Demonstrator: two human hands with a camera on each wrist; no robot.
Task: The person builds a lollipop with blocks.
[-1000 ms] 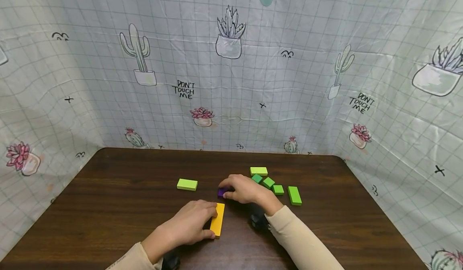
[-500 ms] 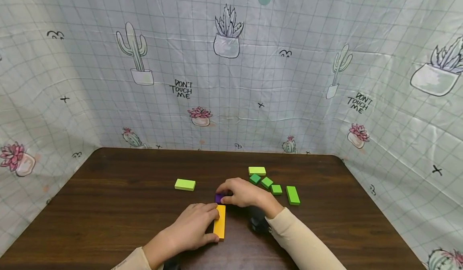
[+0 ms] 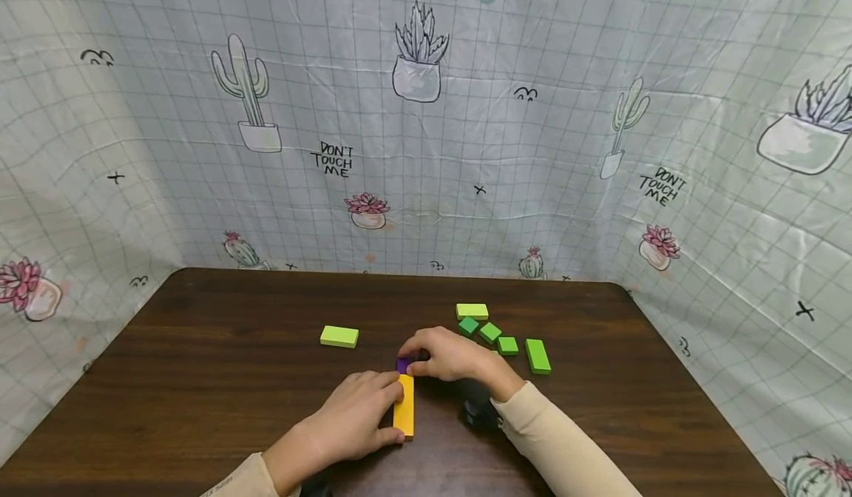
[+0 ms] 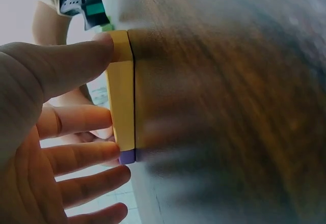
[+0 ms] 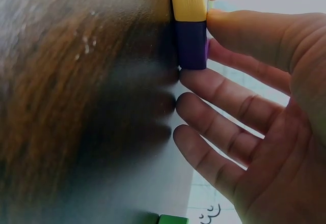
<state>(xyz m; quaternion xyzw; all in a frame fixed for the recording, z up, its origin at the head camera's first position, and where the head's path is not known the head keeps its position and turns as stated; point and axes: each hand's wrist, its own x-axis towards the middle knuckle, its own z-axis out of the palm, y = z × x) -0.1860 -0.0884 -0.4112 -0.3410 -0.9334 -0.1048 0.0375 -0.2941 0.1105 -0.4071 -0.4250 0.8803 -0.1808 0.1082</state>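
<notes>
A long yellow wooden block (image 3: 406, 417) lies flat on the table, pointing away from me. My left hand (image 3: 356, 417) holds it by its left side, thumb near the close end and fingertips toward the far end. Against that far end sits a small purple block (image 3: 402, 365), partly covered by my right hand (image 3: 449, 354), which pinches it between thumb and fingers. The right wrist view shows the purple block (image 5: 192, 46) meeting the yellow block (image 5: 189, 0) end to end. From the left wrist, the same two blocks look in line.
A lime block (image 3: 339, 336) lies to the left, and another lime block (image 3: 472, 311) farther back on the right. Small green blocks (image 3: 490, 333) sit beyond my right hand, beside a longer green block (image 3: 538, 356). A patterned curtain (image 3: 426, 149) surrounds the dark wooden table (image 3: 200, 379).
My right hand has drawn the purple block toward me, up to the yellow block's far end. The yellow block has straightened and shifted slightly right under my left hand.
</notes>
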